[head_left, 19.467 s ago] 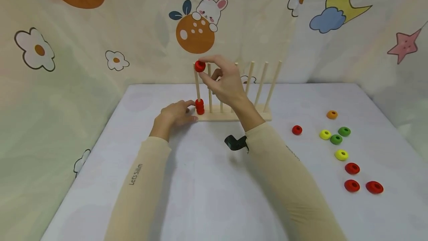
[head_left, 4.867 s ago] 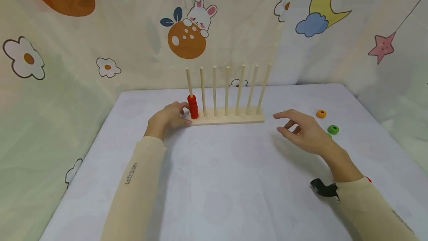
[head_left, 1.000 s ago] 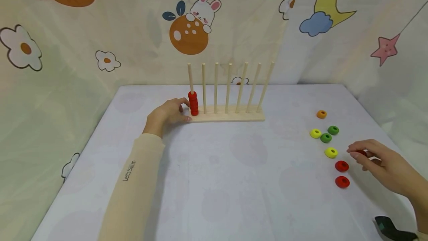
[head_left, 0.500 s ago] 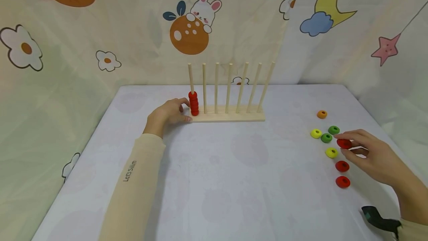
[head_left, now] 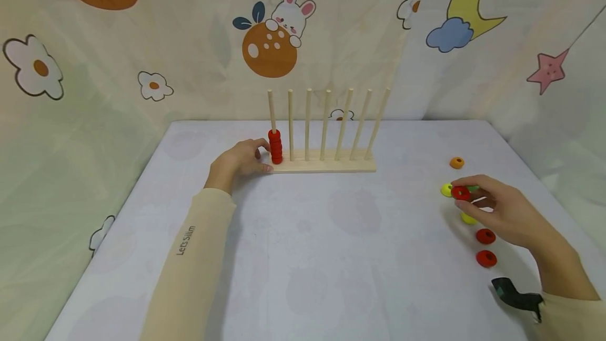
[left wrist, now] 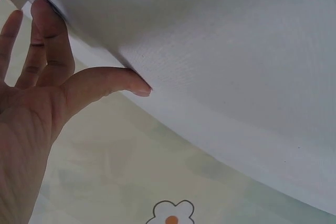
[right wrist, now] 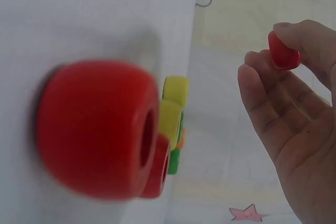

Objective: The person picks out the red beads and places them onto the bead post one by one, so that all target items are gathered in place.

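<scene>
A pale wooden peg rack (head_left: pixel 326 166) with several upright pegs stands near the back of the table. On its leftmost peg sits a stack of red beads (head_left: pixel 275 147). My left hand (head_left: pixel 238 162) grips the rack's left end, thumb at the front edge and index finger behind. The left wrist view shows other spread fingers of this hand but not the grip. My right hand (head_left: pixel 504 212) pinches a red bead (head_left: pixel 460 193) between thumb and fingertips, raised above the table. In the right wrist view the same red bead (right wrist: pixel 284 53) is between the fingertips.
An orange bead (head_left: pixel 456 162), yellow beads (head_left: pixel 446 190) and green ones partly behind my right hand lie on the right. Nearer are two red beads, one behind (head_left: pixel 485 236) and one in front (head_left: pixel 486 259). A patterned cloth (head_left: pixel 199 67) hangs behind the white table (head_left: pixel 303 257).
The red-bead stack on the leftmost peg has grown over the earlier frames. In the last second my right hand has carried a red bead leftward and up toward the rack. My left hand stays put.
</scene>
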A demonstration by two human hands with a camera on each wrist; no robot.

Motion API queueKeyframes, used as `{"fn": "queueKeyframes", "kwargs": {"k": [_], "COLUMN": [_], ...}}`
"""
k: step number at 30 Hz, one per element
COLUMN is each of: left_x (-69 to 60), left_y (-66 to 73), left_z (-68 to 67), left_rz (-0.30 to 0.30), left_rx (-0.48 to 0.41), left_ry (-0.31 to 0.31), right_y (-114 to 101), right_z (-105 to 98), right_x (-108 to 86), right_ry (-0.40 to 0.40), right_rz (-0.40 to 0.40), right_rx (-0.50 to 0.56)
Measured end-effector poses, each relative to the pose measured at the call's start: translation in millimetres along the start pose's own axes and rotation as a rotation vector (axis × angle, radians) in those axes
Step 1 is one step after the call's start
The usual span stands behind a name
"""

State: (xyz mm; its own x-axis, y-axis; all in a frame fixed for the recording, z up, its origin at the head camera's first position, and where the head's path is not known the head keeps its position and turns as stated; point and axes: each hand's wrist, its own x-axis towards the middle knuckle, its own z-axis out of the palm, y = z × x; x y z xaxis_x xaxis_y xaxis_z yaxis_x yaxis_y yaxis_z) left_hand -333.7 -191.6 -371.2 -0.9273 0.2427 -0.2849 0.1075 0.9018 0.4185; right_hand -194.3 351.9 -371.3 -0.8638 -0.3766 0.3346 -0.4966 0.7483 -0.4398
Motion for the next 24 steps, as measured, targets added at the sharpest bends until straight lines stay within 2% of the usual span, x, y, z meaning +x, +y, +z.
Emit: {"fn": "queueKeyframes", "kwargs": {"k": [7, 15, 19, 24], "left_x": [-0.6, -0.3, -0.2, -1.3], "left_y": [0.5, 0.5, 0.0, 0.5], "left_z": [0.1, -0.6, -0.5, 0.0], "left_rz": [-0.008, -0.012, -0.005, -0.018], "left_rx": [-0.004, 0.004, 0.014, 0.001], "left_ry": [0.002, 0.003, 0.012, 0.000], "right_y": [-11.4, -26.4, -34.8, -45.9], "right_z": [3.4, 12.6, 15.3, 15.9], "right_x": [17.7, 37.1, 47.3, 62.2], "right_ry": [-0.017, 0.007, -0.001, -0.024], "right_rz": [-0.016, -0.046, -0.079, -0.081], "right_rx": [-0.005, 0.075, 0.079, 0.060]}}
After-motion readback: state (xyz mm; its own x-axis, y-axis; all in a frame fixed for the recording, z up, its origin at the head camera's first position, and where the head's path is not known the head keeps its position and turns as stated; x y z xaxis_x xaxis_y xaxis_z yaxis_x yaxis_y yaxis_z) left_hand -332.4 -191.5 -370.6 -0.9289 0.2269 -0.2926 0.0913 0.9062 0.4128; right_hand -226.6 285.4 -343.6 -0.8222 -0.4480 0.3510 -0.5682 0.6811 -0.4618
